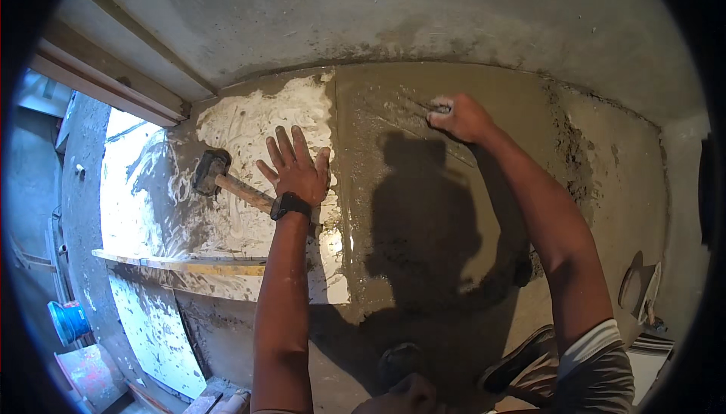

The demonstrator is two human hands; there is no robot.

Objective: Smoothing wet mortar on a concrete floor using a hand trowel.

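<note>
Wet grey cement spreads in front of you, and your right hand is at its far part, fingers curled around what looks like a cement-coated trowel; its outline blends into the grey surface. Your left hand lies palm down on the smeared white tile just left of the cement, fingers spread apart and gripping nothing. Beside that hand, on the tile, lies a mallet, its wooden handle running toward your wrist, which wears a black watch. Nearer to you, a long bar lies across the tile. Far left stand a blue bucket and a spattered pink bucket.
</note>
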